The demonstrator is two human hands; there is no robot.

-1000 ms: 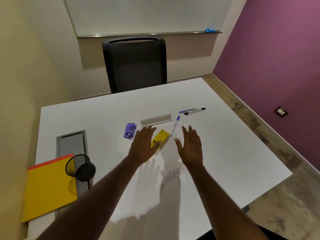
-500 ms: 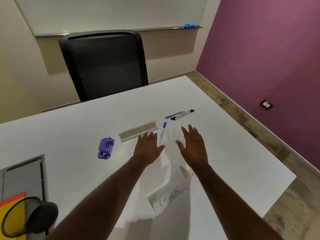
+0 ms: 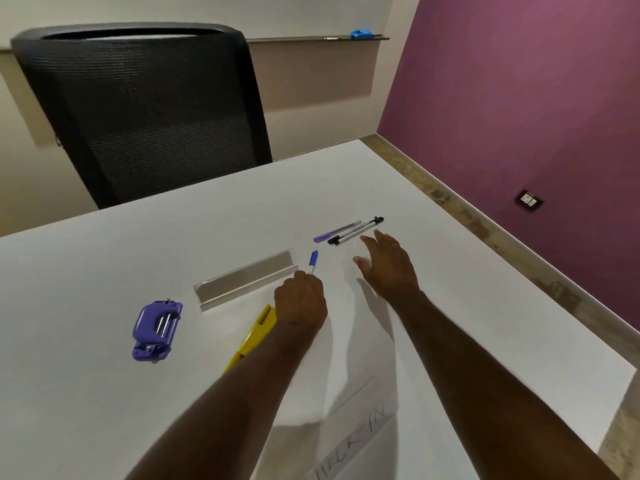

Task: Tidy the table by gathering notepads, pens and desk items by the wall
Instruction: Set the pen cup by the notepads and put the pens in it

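Observation:
On the white table (image 3: 104, 271) my left hand (image 3: 300, 301) is closed around the near end of a blue-capped pen (image 3: 313, 260), whose cap sticks out beyond my fingers. My right hand (image 3: 389, 265) hovers with fingers spread just short of a purple pen (image 3: 337, 232) and a black-capped pen (image 3: 356, 231) that lie side by side. A clear acrylic sign holder (image 3: 246, 278) lies left of the blue pen. A purple hole punch (image 3: 156, 329) sits further left. A yellow item (image 3: 254, 336) shows partly from under my left forearm.
A black mesh office chair (image 3: 145, 109) stands at the far side of the table. A clear stand with handwritten lettering (image 3: 356, 441) lies near the front edge between my arms. The purple wall (image 3: 536, 98) and a strip of floor run along the right.
My left hand has closed on the blue-capped pen. My right hand has reached forward and right toward the two pens. The view has moved closer and to the right.

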